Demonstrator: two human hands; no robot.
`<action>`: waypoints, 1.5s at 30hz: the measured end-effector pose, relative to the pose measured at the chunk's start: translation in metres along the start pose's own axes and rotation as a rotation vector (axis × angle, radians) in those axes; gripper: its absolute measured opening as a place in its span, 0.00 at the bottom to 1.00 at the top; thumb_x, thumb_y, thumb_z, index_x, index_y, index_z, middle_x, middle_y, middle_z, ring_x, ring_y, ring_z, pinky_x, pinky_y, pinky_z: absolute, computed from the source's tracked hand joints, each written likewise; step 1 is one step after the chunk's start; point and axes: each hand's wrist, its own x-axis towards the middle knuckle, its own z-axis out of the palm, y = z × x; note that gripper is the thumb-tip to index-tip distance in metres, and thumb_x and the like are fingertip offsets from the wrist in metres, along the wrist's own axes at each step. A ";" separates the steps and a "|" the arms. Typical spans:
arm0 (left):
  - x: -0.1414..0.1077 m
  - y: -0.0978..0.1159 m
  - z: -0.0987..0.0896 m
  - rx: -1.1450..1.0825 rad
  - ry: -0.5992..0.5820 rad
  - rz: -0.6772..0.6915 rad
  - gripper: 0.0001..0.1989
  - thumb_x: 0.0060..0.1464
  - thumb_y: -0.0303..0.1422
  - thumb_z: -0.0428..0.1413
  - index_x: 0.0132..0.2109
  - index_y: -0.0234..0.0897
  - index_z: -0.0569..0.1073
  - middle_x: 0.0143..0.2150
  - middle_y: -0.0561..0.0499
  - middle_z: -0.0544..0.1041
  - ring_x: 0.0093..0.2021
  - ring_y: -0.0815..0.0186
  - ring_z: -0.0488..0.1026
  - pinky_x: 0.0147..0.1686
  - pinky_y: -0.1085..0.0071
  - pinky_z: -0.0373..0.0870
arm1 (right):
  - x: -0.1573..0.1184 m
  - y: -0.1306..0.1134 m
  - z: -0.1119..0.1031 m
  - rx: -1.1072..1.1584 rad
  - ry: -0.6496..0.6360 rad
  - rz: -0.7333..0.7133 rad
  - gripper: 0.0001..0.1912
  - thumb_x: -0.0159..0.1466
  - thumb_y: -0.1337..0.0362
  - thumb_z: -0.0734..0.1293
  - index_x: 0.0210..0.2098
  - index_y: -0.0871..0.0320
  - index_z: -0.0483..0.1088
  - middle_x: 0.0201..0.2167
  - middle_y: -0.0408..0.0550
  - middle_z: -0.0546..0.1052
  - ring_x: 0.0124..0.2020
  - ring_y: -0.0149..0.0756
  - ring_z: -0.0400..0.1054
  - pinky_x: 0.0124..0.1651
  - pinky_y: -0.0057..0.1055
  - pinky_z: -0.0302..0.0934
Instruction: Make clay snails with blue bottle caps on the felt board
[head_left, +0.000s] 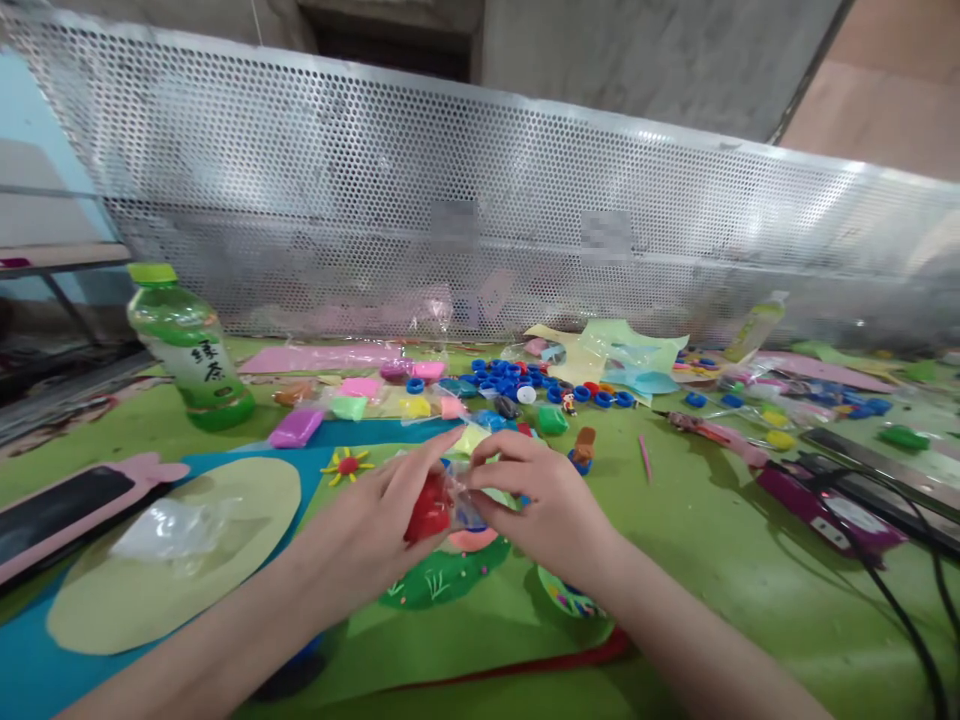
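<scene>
My left hand [375, 515] is wrapped round a packet of red modelling clay [429, 510] in a clear plastic wrapper [455, 484]. The fingers of my right hand [538, 498] pinch the right side of that wrapper. Both hands are above a green paper sheet [420, 650] with a clay picture on it. On the sheet, a dark green clay patch [435, 582] carries pale grass marks and small dots. A yellow clay sun [348, 465] with a red centre lies beyond my left hand. My hands partly hide the middle of the picture.
A green tea bottle [196, 350] stands at the back left. Blue caps [510, 380] and clay packets, including a purple one [297, 428], lie behind my hands. On the left is an empty plastic bag [176, 528]; a purple box [829, 510] with cables lies right.
</scene>
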 end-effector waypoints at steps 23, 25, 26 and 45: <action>0.006 0.005 -0.009 -0.296 -0.142 -0.178 0.29 0.49 0.39 0.53 0.58 0.45 0.55 0.42 0.49 0.76 0.38 0.61 0.74 0.36 0.69 0.71 | 0.007 0.000 -0.007 0.058 -0.146 -0.054 0.01 0.55 0.70 0.66 0.29 0.60 0.69 0.40 0.48 0.64 0.37 0.31 0.64 0.40 0.30 0.63; 0.009 0.000 -0.011 -0.234 -0.130 -0.172 0.23 0.49 0.42 0.53 0.53 0.44 0.64 0.45 0.48 0.75 0.41 0.59 0.73 0.40 0.65 0.70 | 0.010 0.003 -0.021 0.157 -0.155 -0.005 0.00 0.56 0.69 0.66 0.29 0.59 0.69 0.40 0.47 0.64 0.39 0.31 0.64 0.38 0.27 0.63; 0.010 -0.005 -0.012 -0.200 -0.106 -0.181 0.22 0.49 0.44 0.52 0.51 0.43 0.66 0.46 0.47 0.74 0.43 0.57 0.72 0.42 0.64 0.69 | 0.012 0.006 -0.029 0.233 -0.137 0.041 0.01 0.58 0.68 0.65 0.30 0.59 0.69 0.40 0.48 0.64 0.39 0.31 0.64 0.34 0.26 0.64; 0.107 0.023 0.007 -0.095 -0.285 -0.022 0.22 0.47 0.41 0.55 0.49 0.37 0.68 0.47 0.43 0.71 0.45 0.56 0.69 0.43 0.62 0.67 | 0.014 0.074 -0.098 0.666 0.346 0.548 0.19 0.46 0.54 0.71 0.33 0.61 0.69 0.29 0.47 0.74 0.22 0.28 0.66 0.23 0.25 0.60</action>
